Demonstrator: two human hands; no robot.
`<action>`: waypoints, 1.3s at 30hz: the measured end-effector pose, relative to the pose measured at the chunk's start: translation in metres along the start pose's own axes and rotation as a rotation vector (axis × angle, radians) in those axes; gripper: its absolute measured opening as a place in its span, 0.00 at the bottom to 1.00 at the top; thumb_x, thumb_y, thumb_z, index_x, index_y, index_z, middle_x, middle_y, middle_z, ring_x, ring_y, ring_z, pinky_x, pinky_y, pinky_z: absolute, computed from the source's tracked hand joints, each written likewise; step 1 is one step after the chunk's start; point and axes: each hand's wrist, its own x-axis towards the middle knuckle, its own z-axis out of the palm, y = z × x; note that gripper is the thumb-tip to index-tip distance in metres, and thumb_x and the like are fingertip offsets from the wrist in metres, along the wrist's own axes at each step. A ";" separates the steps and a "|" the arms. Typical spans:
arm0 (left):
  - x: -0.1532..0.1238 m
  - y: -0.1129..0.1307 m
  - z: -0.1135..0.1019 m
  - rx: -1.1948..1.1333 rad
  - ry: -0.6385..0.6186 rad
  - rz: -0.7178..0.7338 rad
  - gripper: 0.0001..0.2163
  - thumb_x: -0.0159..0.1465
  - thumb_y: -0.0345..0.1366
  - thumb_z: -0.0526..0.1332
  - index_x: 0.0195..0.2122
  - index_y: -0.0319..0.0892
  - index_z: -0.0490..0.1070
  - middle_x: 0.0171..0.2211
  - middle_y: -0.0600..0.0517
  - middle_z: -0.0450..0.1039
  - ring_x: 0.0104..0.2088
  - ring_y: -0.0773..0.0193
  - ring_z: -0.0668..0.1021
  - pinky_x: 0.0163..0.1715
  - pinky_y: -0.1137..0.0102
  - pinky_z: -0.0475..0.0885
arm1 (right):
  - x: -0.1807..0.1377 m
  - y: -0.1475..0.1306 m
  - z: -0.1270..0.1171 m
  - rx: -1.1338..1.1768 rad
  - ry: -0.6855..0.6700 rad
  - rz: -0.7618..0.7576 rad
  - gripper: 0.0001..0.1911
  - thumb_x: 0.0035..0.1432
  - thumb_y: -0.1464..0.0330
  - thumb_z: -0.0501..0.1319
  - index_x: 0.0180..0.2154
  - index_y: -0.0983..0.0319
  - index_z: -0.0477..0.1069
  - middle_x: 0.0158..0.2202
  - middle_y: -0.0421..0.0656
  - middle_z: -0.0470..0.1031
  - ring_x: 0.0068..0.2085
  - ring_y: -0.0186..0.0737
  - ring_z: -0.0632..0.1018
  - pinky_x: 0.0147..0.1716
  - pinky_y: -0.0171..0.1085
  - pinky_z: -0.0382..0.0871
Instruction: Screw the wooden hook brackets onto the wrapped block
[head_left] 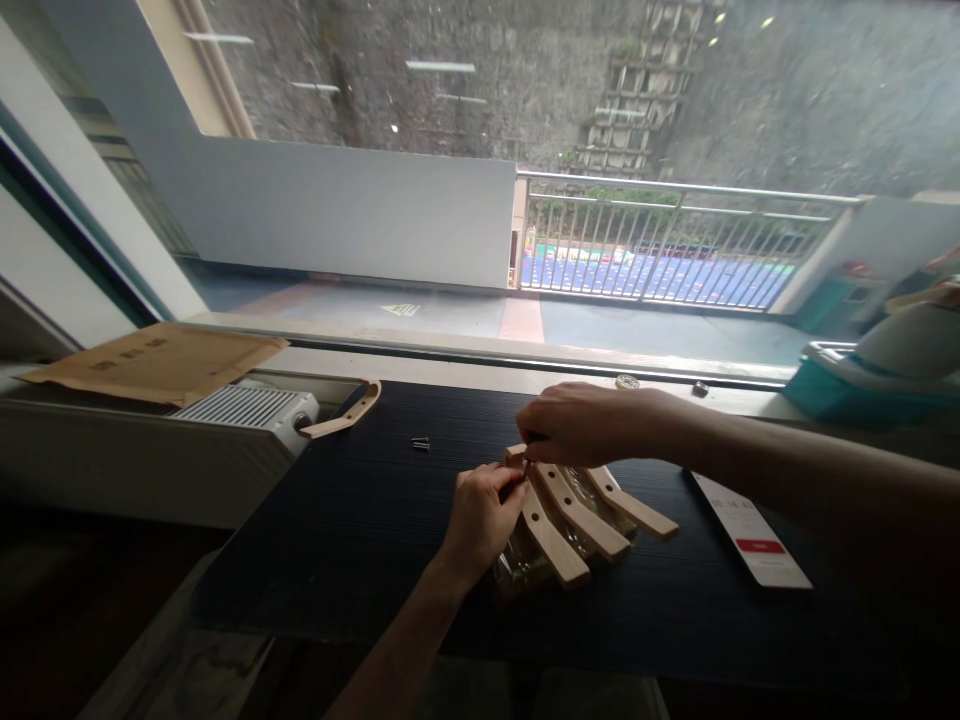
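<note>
My right hand (pixel 562 425) is closed around what looks like a screwdriver, its thin shaft (pixel 527 467) pointing down and its handle mostly hidden by my fingers. Just below, my left hand (pixel 484 515) is closed at the upper end of a bent wooden piece (pixel 551 545); its fingertips pinch beside the shaft, and a screw there cannot be made out. Two similar wooden pieces with dark holes, a middle one (pixel 596 525) and a right one (pixel 641 510), lie alongside. Clear plastic wrapping (pixel 517 570) shows beneath them.
Several screws (pixel 421 443) lie on the black table (pixel 360 540). Another bent wooden piece (pixel 349 412) rests at its far left edge, near a white radiator (pixel 240 410) with a brown envelope (pixel 161 360). A phone (pixel 750 535) lies right. On the sill are small round objects and a teal container (pixel 847 390).
</note>
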 end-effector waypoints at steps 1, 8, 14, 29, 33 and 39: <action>0.000 0.000 0.000 0.003 0.001 0.001 0.06 0.57 0.28 0.59 0.32 0.41 0.76 0.31 0.50 0.77 0.34 0.62 0.76 0.36 0.70 0.68 | -0.001 0.000 0.000 -0.006 0.006 0.028 0.13 0.57 0.66 0.52 0.31 0.66 0.72 0.25 0.43 0.71 0.22 0.29 0.64 0.21 0.32 0.52; 0.000 -0.001 0.000 -0.022 -0.009 -0.001 0.06 0.57 0.28 0.59 0.32 0.42 0.76 0.32 0.51 0.77 0.35 0.62 0.76 0.36 0.70 0.68 | 0.000 0.000 -0.007 -0.051 0.053 -0.032 0.10 0.53 0.69 0.58 0.38 0.61 0.73 0.31 0.41 0.74 0.28 0.32 0.69 0.25 0.33 0.55; 0.000 -0.001 0.001 -0.017 -0.002 -0.031 0.06 0.57 0.29 0.59 0.32 0.40 0.76 0.32 0.49 0.77 0.35 0.62 0.76 0.37 0.69 0.68 | 0.005 -0.005 -0.006 -0.095 0.004 -0.085 0.08 0.55 0.74 0.55 0.31 0.66 0.72 0.27 0.43 0.72 0.25 0.30 0.66 0.24 0.33 0.55; 0.001 -0.001 0.000 -0.034 -0.017 -0.031 0.07 0.57 0.29 0.59 0.33 0.41 0.76 0.32 0.50 0.77 0.35 0.62 0.77 0.37 0.69 0.69 | 0.000 0.000 -0.012 -0.027 -0.005 -0.078 0.10 0.50 0.76 0.58 0.35 0.64 0.74 0.29 0.41 0.74 0.26 0.30 0.68 0.24 0.32 0.55; 0.001 -0.002 0.002 -0.027 -0.010 -0.010 0.07 0.58 0.29 0.58 0.33 0.41 0.76 0.32 0.50 0.77 0.34 0.62 0.76 0.37 0.69 0.69 | 0.001 0.005 -0.006 0.009 0.035 -0.069 0.10 0.50 0.76 0.56 0.34 0.65 0.74 0.29 0.43 0.74 0.28 0.31 0.68 0.25 0.32 0.56; 0.002 -0.002 0.002 0.003 -0.005 0.004 0.07 0.58 0.29 0.58 0.33 0.41 0.76 0.32 0.50 0.77 0.34 0.63 0.77 0.37 0.70 0.68 | 0.004 0.009 -0.002 0.054 0.049 0.004 0.11 0.55 0.67 0.55 0.32 0.66 0.74 0.28 0.44 0.73 0.25 0.32 0.67 0.22 0.33 0.55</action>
